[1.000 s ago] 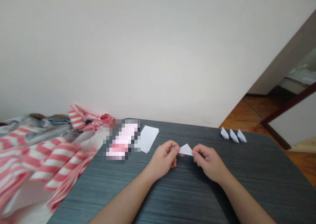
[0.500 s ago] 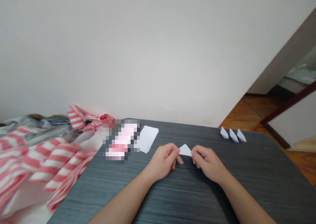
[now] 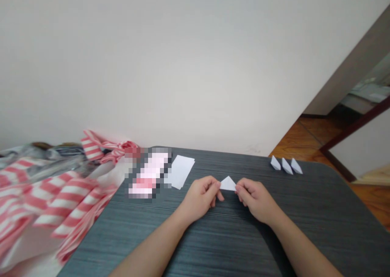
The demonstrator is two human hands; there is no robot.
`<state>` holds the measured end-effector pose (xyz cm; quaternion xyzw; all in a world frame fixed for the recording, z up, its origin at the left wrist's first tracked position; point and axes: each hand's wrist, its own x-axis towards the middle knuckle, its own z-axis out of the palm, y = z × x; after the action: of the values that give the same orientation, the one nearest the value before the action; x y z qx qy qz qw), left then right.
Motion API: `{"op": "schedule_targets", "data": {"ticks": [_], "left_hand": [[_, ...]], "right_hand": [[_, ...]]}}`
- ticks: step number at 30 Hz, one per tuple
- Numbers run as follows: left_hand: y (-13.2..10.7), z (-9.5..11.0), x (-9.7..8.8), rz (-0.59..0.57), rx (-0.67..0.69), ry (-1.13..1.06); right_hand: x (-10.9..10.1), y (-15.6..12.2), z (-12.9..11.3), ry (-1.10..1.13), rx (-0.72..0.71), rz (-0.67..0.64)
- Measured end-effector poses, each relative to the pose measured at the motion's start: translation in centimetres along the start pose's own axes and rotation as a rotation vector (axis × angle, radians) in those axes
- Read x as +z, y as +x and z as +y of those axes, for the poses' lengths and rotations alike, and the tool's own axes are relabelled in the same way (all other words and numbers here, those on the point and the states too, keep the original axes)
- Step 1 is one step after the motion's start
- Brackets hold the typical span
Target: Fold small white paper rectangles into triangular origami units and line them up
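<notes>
Head view: left hand [image 3: 201,197] and right hand [image 3: 254,197] pinch opposite lower corners of a folded white paper triangle [image 3: 228,184], creases hard to make out

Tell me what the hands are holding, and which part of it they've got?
A folded white paper: the left hand pinches its left corner and the right hand its right corner, with the peak pointing away from the person.
</notes>
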<state>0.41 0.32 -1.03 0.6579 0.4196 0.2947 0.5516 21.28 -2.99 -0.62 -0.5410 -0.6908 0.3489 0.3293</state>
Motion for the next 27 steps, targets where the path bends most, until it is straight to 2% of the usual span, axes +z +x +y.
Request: {"op": "schedule_targets", "data": {"ticks": [9, 16, 27], "left_hand": [[0.03, -0.37, 0.18, 0.0, -0.018, -0.056], [0.29, -0.5, 0.29, 0.03, -0.038, -0.08], [0.09, -0.46, 0.15, 0.012, 0.002, -0.054]], "right_hand": [[0.16, 0.01, 0.2, 0.032, 0.043, -0.001], [-0.05, -0.04, 0.14, 0.017, 0.023, 0.001], [-0.17, -0.13, 0.12, 0.043, 0.025, 0.024]]}}
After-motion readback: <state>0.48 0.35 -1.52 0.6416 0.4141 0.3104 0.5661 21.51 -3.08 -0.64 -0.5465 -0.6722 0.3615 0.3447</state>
